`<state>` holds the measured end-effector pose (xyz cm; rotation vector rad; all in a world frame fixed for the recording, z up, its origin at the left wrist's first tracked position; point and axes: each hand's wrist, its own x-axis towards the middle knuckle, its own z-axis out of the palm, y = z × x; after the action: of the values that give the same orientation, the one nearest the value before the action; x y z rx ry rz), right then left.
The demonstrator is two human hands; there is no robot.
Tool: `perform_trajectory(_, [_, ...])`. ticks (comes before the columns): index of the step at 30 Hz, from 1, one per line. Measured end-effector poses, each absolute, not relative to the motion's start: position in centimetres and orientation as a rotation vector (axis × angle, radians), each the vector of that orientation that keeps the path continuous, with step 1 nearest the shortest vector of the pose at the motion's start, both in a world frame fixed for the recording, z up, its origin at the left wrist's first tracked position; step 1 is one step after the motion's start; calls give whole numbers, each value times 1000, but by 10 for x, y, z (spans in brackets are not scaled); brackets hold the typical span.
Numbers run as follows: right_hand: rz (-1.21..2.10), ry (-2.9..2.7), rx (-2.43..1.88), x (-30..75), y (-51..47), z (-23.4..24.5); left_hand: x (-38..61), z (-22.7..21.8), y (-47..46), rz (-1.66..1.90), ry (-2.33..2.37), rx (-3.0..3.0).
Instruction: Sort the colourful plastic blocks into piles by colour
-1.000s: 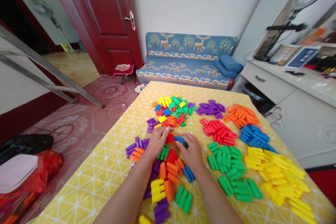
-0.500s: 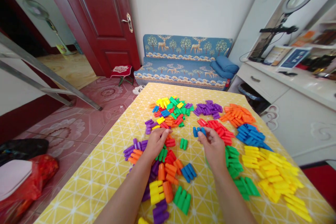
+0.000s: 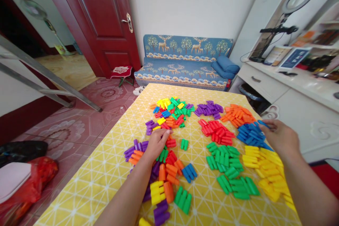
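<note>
My right hand (image 3: 282,138) is over the right side of the table, pinching a blue plastic block (image 3: 263,123) at its fingertips. Just beneath and left of it lies a pile of blue blocks (image 3: 250,135). My left hand (image 3: 158,142) rests low over the mixed blocks, thumb and fingers drawn together; whatever is between them is hidden. Close to its fingertips are a red block (image 3: 171,143) and, higher up, orange blocks (image 3: 172,122). Green blocks (image 3: 163,155) show just below the left wrist, partly covered.
Sorted piles of purple (image 3: 209,109), orange (image 3: 237,114), red (image 3: 217,131), green (image 3: 225,157) and yellow blocks (image 3: 270,173) lie on the patterned yellow tablecloth (image 3: 106,169). Loose green (image 3: 183,200) and blue blocks (image 3: 189,172) sit centrally. A sofa (image 3: 182,67) stands beyond; a white cabinet (image 3: 299,113) is right.
My right hand has carried the blue block from the table's middle rightward to the blue pile. The green pile is now uncovered. My left hand has hardly moved.
</note>
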<state>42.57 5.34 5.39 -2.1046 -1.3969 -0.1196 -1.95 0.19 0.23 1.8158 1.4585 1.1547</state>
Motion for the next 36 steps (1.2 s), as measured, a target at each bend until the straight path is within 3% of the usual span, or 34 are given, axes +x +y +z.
perform_trajectory(9, [337,-1090,-2348,434,67,57,-21,-1,4,1160,1447,1833])
perform_trajectory(21, [-23,-1212,-2439,430,60,56,-20,-1,3,1157,1457,1842])
perform_trajectory(25, [-16,-1310,-2126,383,44,65,-20,0,3,1155,1457,1851])
perform_trajectory(29, [358,-1575,-1599,302,11,57,-20,-1,3,1148,1462,1864])
perform_trajectory(33, [732,-1863,-1466,227,-22,33,-20,-2,3,1152,1442,1871])
perform_trajectory(36, [798,-1977,-1408,197,-33,14,-20,-2,3,1147,1443,1887])
